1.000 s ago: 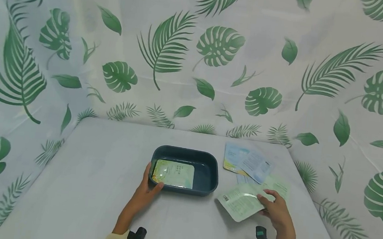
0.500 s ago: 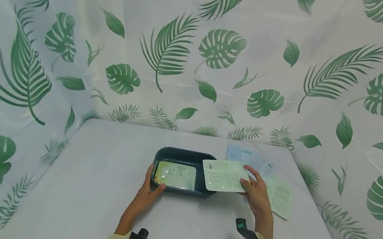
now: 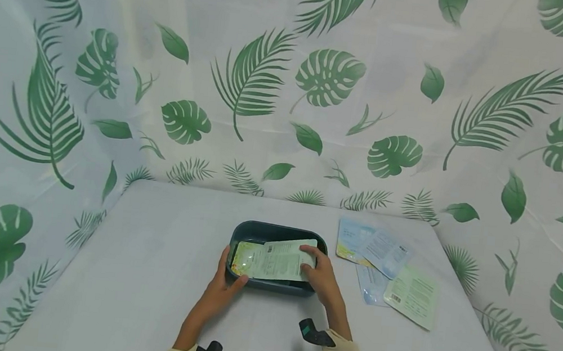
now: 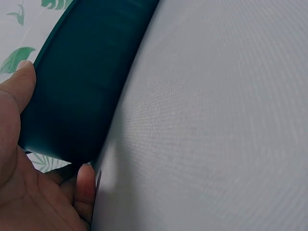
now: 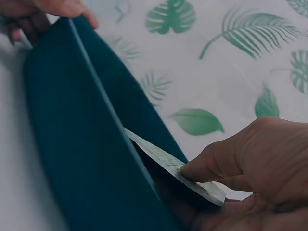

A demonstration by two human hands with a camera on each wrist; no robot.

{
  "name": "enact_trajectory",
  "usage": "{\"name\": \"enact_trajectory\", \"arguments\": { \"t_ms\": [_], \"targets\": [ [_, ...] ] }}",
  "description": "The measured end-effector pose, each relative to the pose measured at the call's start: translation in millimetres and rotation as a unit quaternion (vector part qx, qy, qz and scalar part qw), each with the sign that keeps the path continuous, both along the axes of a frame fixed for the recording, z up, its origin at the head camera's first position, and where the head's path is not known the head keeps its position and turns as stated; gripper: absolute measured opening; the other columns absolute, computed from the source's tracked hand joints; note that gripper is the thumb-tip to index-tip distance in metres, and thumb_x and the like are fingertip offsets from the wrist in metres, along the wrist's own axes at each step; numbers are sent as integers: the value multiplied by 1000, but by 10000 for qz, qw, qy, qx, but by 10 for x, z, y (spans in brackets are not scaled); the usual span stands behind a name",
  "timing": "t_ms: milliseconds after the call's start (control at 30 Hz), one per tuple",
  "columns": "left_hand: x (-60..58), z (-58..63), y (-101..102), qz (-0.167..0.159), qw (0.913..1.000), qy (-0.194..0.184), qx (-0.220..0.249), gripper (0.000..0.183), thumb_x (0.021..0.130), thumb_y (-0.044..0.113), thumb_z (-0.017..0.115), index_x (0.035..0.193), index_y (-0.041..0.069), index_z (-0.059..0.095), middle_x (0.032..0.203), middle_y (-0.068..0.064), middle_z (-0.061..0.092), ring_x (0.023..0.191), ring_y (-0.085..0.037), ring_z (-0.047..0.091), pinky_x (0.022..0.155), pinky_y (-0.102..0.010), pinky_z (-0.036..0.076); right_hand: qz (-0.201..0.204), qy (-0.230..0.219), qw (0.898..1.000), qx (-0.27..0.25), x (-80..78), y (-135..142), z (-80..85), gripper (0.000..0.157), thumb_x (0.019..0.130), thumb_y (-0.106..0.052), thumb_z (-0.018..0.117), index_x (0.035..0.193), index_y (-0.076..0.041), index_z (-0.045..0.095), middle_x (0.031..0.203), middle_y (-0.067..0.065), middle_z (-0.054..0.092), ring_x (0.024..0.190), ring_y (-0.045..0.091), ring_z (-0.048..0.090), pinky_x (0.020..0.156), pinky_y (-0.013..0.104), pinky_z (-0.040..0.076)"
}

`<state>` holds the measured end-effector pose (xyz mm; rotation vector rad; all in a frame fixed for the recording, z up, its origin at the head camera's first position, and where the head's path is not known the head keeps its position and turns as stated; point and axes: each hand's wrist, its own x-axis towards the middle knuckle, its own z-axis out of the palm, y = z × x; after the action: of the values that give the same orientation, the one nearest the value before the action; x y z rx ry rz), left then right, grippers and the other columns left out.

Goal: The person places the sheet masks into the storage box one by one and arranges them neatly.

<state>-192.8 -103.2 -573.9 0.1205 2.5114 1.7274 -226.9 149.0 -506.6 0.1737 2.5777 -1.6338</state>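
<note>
A dark blue rectangular basin (image 3: 276, 288) sits on the white table. My left hand (image 3: 216, 296) grips its left end, thumb at the front rim; in the left wrist view the fingers go round the corner of the basin (image 4: 86, 72). My right hand (image 3: 324, 278) pinches the right end of a light green sheet mask packet (image 3: 280, 260). That packet is over the basin's right part, its left end overlapping another green mask packet (image 3: 243, 258) that lies inside. In the right wrist view the held packet (image 5: 161, 156) slants below the rim, thumb on top.
To the right on the table lie a blue-and-yellow packet (image 3: 351, 236), two pale blue packets (image 3: 385, 253) partly overlapping, and a light green packet (image 3: 417, 299). A leaf-patterned cloth (image 3: 270, 84) hangs behind and at both sides.
My right hand has lifted the green sheet mask packet from the pile at the right and carried it left into the basin. My left hand stays on the basin.
</note>
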Motion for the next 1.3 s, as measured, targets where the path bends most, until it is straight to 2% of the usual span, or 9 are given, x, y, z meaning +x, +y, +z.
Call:
{"name": "enact_trajectory", "arguments": {
  "t_ms": [67, 200, 333, 500, 667, 833, 1000, 1300],
  "targets": [
    [6, 3, 1, 9, 10000, -4, 18, 90, 96, 39, 61, 158, 18, 1, 164, -18, 8, 149, -43, 15, 114, -65, 22, 31, 49, 9996, 285, -10, -55, -24, 51, 90, 6, 56, 139, -5, 50, 144, 22, 47, 114, 31, 55, 96, 44, 46],
    [15, 0, 7, 69, 10000, 5, 59, 89, 95, 38, 62, 158, 18, 2, 164, -18, 8, 149, -44, 15, 114, -65, 21, 93, 51, 9961, 881, -28, -142, -44, 64, 89, 0, 61, 148, -5, 34, 150, 27, 40, 130, 40, 48, 107, 56, 39],
    [20, -4, 21, 133, 9999, 23, 10, 89, 95, 37, 62, 158, 18, 2, 164, -19, 9, 149, -44, 16, 114, -65, 22, 69, 38, 9889, 1485, -42, -207, -62, 73, 91, -9, 65, 150, 0, 24, 144, 32, 44, 126, 43, 53, 103, 55, 44],
    [17, 20, 30, 112, 9999, -53, 9, 88, 96, 38, 61, 158, 20, 1, 164, -18, 8, 149, -43, 14, 115, -65, 19, -238, -55, 9814, 1905, -56, -290, -93, 76, 91, -14, 66, 149, 10, 22, 136, 37, 49, 120, 44, 58, 100, 55, 47],
    [14, 29, 25, 62, 9999, -96, -26, 88, 96, 37, 61, 158, 22, 0, 164, -18, 8, 149, -43, 14, 115, -64, 20, -566, -289, 9709, 2309, -60, -377, -123, 73, 91, -18, 67, 146, 11, 28, 128, 35, 56, 101, 38, 66, 84, 51, 54],
    [15, 34, 24, 68, 9999, -98, -32, 88, 96, 37, 61, 158, 21, 0, 164, -18, 8, 149, -43, 14, 116, -63, 20, -519, -221, 9572, 2837, -40, -437, -127, 71, 88, -24, 72, 139, 12, 40, 121, 32, 62, 97, 40, 68, 77, 51, 55],
    [11, 31, 22, 69, 9999, -73, -41, 89, 96, 38, 61, 158, 21, 0, 164, -18, 8, 150, -42, 13, 116, -63, 19, -484, -13, 9478, 3153, -26, -452, -135, 65, 85, -27, 75, 131, 11, 50, 111, 28, 66, 88, 35, 68, 70, 47, 55],
    [-21, 2, 9, 99, 9999, -80, -96, 89, 96, 38, 61, 158, 20, 0, 164, -18, 8, 150, -42, 14, 116, -63, 19, -478, 37, 9459, 3210, -31, -465, -145, 53, 87, -28, 74, 119, 10, 58, 102, 25, 69, 75, 28, 66, 60, 41, 52]
  ]
}}
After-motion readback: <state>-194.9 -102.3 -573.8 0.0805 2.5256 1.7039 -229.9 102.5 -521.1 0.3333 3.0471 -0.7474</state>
